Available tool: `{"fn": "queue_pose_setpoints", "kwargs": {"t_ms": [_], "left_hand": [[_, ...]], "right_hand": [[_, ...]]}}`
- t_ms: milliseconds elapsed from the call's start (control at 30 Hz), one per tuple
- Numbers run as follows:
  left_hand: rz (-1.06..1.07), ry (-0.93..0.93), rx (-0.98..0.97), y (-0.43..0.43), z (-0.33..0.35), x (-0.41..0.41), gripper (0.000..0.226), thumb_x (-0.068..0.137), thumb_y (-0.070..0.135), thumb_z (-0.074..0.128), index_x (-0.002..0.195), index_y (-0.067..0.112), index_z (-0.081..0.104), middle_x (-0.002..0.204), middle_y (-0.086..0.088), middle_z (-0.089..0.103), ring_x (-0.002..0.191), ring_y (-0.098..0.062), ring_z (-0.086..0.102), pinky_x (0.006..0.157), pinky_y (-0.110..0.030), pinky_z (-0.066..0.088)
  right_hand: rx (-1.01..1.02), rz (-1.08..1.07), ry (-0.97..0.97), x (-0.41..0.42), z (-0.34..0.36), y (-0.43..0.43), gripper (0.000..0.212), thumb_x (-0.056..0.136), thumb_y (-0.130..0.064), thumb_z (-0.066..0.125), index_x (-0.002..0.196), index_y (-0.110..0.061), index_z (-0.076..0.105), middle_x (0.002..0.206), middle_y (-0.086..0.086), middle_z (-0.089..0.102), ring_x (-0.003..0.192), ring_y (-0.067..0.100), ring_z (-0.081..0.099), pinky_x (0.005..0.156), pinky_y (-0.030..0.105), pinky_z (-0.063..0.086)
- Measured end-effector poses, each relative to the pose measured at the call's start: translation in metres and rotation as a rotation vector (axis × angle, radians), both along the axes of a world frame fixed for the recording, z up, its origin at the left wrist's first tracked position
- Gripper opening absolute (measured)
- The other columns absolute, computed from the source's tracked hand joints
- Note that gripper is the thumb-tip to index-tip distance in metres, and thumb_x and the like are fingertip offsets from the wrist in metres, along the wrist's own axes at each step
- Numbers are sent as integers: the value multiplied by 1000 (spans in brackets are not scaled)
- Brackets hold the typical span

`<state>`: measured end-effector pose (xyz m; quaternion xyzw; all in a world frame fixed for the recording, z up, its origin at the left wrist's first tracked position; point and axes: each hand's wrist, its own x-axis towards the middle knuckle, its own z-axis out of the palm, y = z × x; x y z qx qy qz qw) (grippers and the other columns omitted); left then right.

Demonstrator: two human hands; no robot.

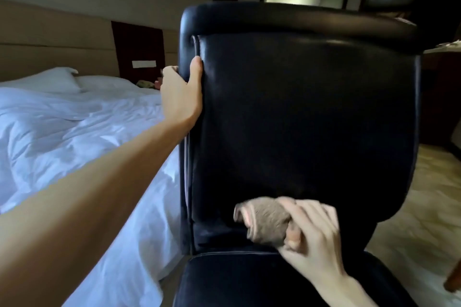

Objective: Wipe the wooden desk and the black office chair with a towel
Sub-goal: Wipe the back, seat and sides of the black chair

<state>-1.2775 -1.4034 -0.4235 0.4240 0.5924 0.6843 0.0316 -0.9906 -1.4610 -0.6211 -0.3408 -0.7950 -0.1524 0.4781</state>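
Hands work well apart on the chair. Beside the rumpled white bed (62, 127), the left hand (180, 97) clamps the side edge of the tall black leather office chair (306, 107), thumb on its front, likely to stop it swivelling under pressure. Low on the backrest, just above the seat (249, 279), the bunched brown towel (267, 224) is pressed to the leather by the right hand (316, 229), whose fingers curl round it. Far right, what seems the dark wooden desk (440, 87) stands untouched.
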Motion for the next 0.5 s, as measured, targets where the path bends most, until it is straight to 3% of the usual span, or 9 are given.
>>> {"fn": "queue_pose_setpoints", "kwargs": {"t_ms": [167,300,500], "left_hand": [[-43,-108,-3,-4,-39,14,51,93,71,50,108,22,55,93,18,61,79,7,57,70,-19,39],[-99,-158,-63,-5,-56,14,55,83,83,48,96,31,55,90,17,64,74,11,60,69,-23,42],[-97,-209,-36,-6,-62,14,62,77,87,49,95,28,57,93,13,66,70,18,58,65,-21,41]], "right_hand": [[354,-65,165,-28,60,18,49,94,-39,44,123,-17,76,116,13,70,112,31,63,93,55,39],[272,-225,79,-63,27,44,41,83,-39,59,115,-22,78,116,11,71,115,32,61,96,59,37],[314,-228,59,-64,-5,53,37,97,-52,46,121,-33,66,117,3,65,118,27,57,101,56,30]]}}
